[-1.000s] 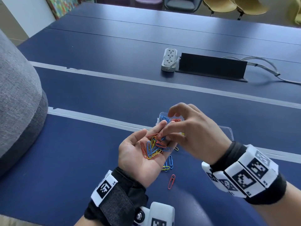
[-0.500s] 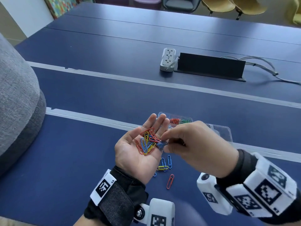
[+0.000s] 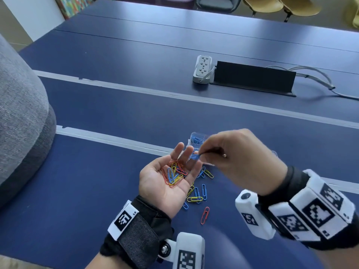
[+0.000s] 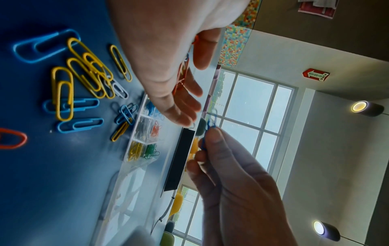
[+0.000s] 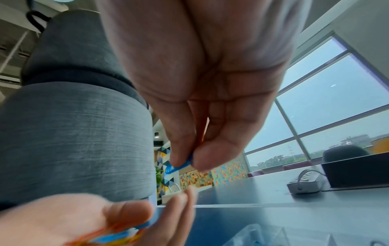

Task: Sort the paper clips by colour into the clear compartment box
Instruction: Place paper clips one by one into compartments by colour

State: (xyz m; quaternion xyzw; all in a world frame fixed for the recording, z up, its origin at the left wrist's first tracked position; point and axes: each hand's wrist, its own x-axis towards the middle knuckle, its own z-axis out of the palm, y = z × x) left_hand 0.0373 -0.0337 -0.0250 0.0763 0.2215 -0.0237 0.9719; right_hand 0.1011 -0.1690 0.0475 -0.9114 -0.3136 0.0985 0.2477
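My left hand (image 3: 167, 179) lies palm up above the table, fingers straight, carrying a small heap of red, yellow and blue clips (image 3: 174, 174). My right hand (image 3: 240, 162) hovers just right of it and pinches a blue paper clip (image 3: 195, 157) (image 5: 179, 164) between thumb and fingertips. The clear compartment box (image 3: 196, 139) sits just beyond both hands, largely hidden in the head view; the left wrist view shows the box (image 4: 145, 133) with blue, red, yellow and green clips in separate cells. More loose clips (image 3: 196, 195) lie on the table under the hands.
A single red clip (image 3: 205, 215) lies nearest to me. A grey power strip (image 3: 202, 68) and a black cable box (image 3: 254, 78) stand further back on the blue table (image 3: 116, 105). A grey cushioned seat (image 3: 21, 121) is at the left.
My right hand lifted a blue clip out of the left palm and moved up and right towards the box. The left hand stayed palm up.
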